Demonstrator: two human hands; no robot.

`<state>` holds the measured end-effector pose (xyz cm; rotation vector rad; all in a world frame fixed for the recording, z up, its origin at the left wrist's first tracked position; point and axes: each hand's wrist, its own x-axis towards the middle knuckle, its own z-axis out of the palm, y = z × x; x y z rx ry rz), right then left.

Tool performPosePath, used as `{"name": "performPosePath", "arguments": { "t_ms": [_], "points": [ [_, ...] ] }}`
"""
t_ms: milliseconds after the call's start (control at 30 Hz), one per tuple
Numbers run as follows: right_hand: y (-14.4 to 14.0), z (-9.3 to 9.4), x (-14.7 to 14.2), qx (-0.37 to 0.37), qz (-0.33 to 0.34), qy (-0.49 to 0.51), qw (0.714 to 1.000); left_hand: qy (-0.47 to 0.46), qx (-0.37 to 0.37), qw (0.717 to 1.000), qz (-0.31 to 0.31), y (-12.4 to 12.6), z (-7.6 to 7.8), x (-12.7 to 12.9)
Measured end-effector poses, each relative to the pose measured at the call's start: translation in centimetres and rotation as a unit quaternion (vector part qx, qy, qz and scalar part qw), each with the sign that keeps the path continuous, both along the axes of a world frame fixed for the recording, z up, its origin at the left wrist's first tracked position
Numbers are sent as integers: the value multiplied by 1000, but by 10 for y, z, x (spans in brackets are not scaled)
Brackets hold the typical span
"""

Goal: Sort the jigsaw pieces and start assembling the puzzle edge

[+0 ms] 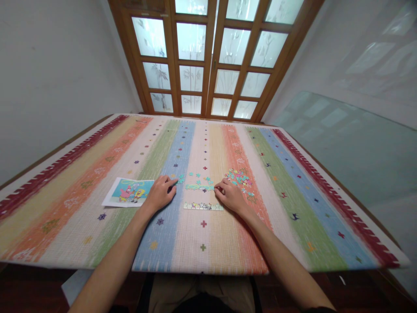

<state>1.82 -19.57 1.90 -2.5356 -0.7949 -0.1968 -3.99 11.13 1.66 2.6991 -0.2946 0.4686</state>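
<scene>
My left hand (163, 191) rests on the striped cloth, index finger stretched toward small teal puzzle pieces (181, 178) at its tip. The thumb is apart and nothing shows in the grasp. At the right end of an upper joined row of puzzle pieces (198, 187), my right hand (229, 195) has its thumb and fingers pinched together; whatever they hold is hidden. A lower joined row (202, 206) lies nearer me, apart from the upper one. Several loose pieces (208, 179) are scattered just beyond the upper row.
A pile of mixed loose pieces (239, 176) lies beyond my right hand. Left of my left hand is a printed cartoon picture (130, 191) on white paper. The striped tablecloth (182, 239) covers the table, whose near edge is by my lap. Wooden glass-paned doors (208, 65) stand behind.
</scene>
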Motion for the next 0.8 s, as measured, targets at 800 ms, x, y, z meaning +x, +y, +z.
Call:
{"name": "performPosePath", "arguments": {
  "t_ms": [800],
  "points": [
    [-3,-2,0,1,1,-3,1000,9,1,1000,23,3,8,-5]
  ]
}}
